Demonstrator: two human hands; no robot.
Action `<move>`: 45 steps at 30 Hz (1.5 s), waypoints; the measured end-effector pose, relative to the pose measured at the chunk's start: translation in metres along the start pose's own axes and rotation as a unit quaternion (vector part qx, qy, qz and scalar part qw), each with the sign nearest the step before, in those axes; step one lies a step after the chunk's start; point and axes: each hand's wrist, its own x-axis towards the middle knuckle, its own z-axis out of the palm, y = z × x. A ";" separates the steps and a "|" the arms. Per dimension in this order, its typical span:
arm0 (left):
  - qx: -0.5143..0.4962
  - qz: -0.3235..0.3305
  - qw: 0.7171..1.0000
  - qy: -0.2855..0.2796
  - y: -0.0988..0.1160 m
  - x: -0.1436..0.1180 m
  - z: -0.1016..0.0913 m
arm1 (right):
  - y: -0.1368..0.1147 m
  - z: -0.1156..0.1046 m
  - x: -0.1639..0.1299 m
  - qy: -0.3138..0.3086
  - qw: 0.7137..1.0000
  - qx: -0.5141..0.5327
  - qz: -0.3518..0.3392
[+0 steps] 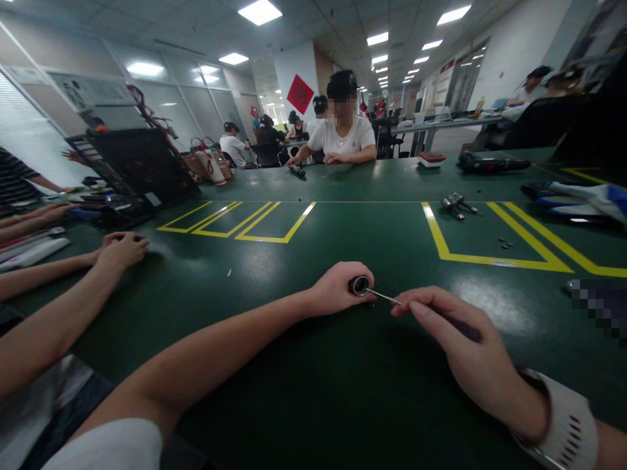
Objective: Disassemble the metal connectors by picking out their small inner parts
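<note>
Left hand (337, 287) wrapped round dark ring-ended part (360, 285), opening showing, over green worktop (264, 261); right hand (465, 356) pinching slim tool (385, 297), tip at part's opening. Further out, I see metal fittings (459, 205) between yellow tape strips (434, 228), co-worker (345, 138) in white shirt across worktop.

Office-like workroom, with ceiling light panels (259, 12), glass partitions (182, 101), office chairs (267, 155) and a green worktable (274, 267).
</note>
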 end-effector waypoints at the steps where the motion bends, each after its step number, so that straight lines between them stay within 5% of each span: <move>1: -0.009 -0.005 1.000 0.004 0.001 -0.001 0.001 | -0.002 0.001 -0.001 -0.005 0.999 -0.030 -0.015; 8: -0.003 -0.015 0.999 0.045 0.004 -0.004 0.010 | -0.002 0.010 -0.005 -0.027 0.981 -0.130 -0.142; 18: -0.049 -0.023 0.995 0.081 0.005 -0.005 0.010 | 0.002 0.011 -0.002 -0.042 0.980 -0.112 -0.157; 29: 0.094 -0.005 0.996 0.007 0.006 -0.005 0.012 | -0.004 0.013 -0.006 -0.046 0.949 -0.211 -0.230; 32: 0.138 0.016 0.990 0.004 0.007 -0.005 0.012 | -0.007 0.009 -0.003 -0.048 0.968 -0.171 -0.177; 37: 0.144 0.014 0.990 0.003 0.005 -0.005 0.010 | -0.004 0.003 0.005 -0.044 0.997 0.012 0.054; 40: 0.132 0.013 0.991 0.003 0.004 -0.005 0.009 | -0.001 0.003 0.011 -0.019 0.975 0.161 0.151; 45: 0.123 0.030 0.992 -0.014 0.004 -0.004 0.008 | 0.000 0.002 0.018 -0.004 0.933 0.295 0.204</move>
